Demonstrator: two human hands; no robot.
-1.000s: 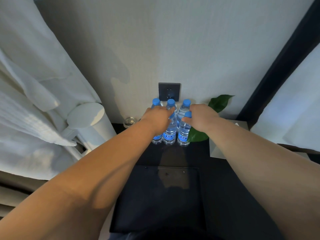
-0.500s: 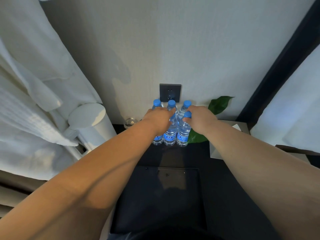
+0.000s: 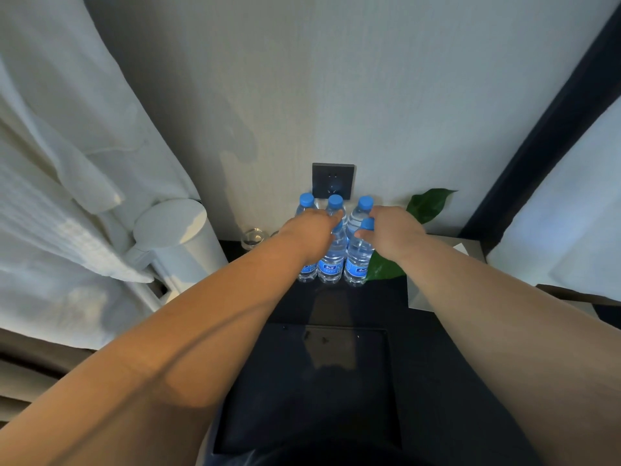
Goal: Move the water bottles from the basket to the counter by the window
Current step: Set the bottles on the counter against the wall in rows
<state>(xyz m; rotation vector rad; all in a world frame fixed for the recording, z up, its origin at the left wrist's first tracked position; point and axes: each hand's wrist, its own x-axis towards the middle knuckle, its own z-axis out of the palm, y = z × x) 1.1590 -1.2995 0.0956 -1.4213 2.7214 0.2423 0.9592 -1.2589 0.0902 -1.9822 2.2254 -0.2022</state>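
Note:
Several clear water bottles with blue caps and blue labels stand upright in two rows on the dark counter, against the wall. The back-row caps show above my hands. My left hand lies over the tops of the front left and middle bottles, fingers curled on one of them. My right hand pinches the neck of the front right bottle just under its cap. All the bottles rest on the counter. No basket is in view.
A white cylindrical kettle and a small glass stand left of the bottles. Behind them is a dark wall socket. Green leaves and a grey box sit to the right. A black tray lies nearer me. A white robe hangs at left.
Almost nothing has changed. Both hands stay on the front bottles, and only the view has shifted slightly.

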